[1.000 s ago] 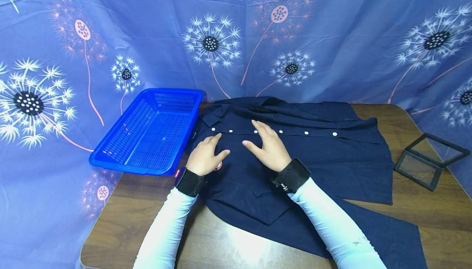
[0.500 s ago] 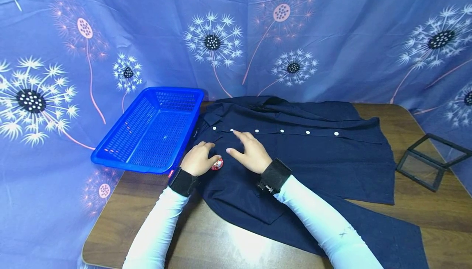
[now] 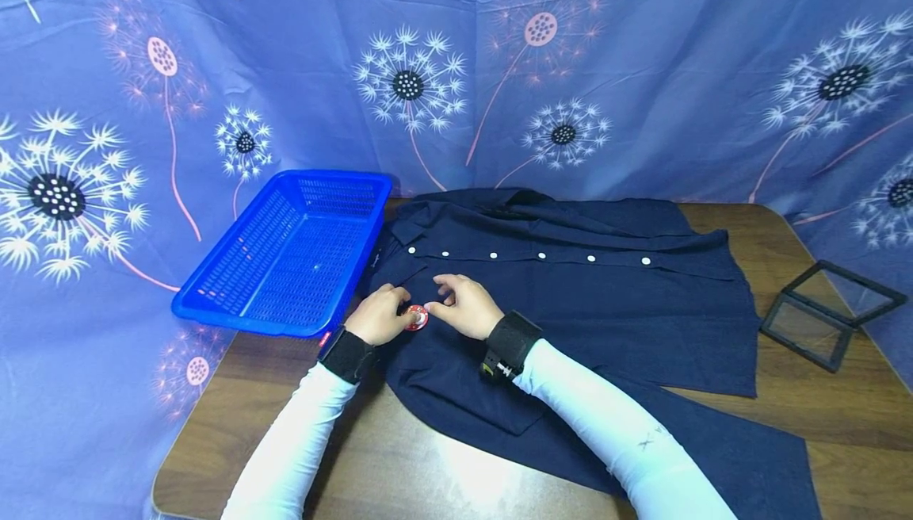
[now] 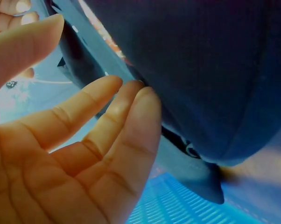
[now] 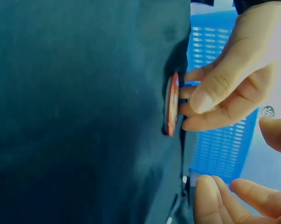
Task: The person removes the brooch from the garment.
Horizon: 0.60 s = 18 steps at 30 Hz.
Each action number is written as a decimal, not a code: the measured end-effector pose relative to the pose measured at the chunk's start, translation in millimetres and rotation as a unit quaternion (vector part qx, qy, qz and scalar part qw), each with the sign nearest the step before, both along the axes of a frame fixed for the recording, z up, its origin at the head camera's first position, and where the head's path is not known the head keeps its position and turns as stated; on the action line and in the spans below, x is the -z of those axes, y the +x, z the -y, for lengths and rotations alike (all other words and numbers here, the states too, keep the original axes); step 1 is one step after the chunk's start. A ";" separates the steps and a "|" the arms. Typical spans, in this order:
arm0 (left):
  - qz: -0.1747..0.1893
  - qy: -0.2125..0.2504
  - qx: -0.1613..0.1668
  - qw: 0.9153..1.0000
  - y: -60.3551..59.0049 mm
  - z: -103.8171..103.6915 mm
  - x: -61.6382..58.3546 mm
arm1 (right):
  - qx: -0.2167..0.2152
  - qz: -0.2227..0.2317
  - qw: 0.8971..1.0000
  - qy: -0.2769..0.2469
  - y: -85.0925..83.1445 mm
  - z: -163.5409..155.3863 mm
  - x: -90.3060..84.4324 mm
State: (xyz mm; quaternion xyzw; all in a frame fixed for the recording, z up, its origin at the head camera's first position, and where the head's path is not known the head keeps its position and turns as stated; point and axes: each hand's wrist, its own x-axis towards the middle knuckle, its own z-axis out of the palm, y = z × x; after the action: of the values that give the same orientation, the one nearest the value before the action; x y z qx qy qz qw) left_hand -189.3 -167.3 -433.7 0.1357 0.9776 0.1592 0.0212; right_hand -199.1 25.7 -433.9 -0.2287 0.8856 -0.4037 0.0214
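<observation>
A navy shirt (image 3: 606,306) with white buttons lies spread over the wooden table (image 3: 235,393). A small round red badge (image 3: 417,318) sits on its chest near the collar end. My left hand (image 3: 394,310) rests on the shirt, fingertips touching the badge's left edge. My right hand (image 3: 444,303) hovers just right of the badge, fingers loosely bent and holding nothing. In the right wrist view the badge (image 5: 171,105) shows edge-on against the cloth with the left hand's fingertips (image 5: 192,100) on it. The left wrist view shows my left hand (image 4: 91,60) with relaxed fingers against the shirt (image 4: 201,70).
An empty blue plastic basket (image 3: 285,258) sits at the table's left edge, next to the shirt collar. A black-framed glass box (image 3: 827,310) stands at the far right. A blue flowered curtain (image 3: 642,68) hangs behind and beside the table.
Both hands slid back from the button row toward me and to the left, meeting at the red badge, which the left hand covered a second ago.
</observation>
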 end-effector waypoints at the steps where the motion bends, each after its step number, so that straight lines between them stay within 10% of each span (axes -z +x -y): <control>1: 0.000 0.002 0.002 1.000 -0.1 0.4 1.1 | -0.001 0.006 1.000 0.000 -0.4 1.3 1.2; 18: 0.000 0.011 0.030 0.999 -2.8 4.5 5.7 | -0.029 0.044 0.999 -0.001 2.5 17.8 13.2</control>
State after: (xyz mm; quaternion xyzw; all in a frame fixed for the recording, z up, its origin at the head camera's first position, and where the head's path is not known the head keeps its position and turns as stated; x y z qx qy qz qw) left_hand -192.1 -171.8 -439.4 0.1654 0.9712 0.1695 0.0248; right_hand -196.6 7.8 -447.1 -0.2362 0.8764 -0.4134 0.0722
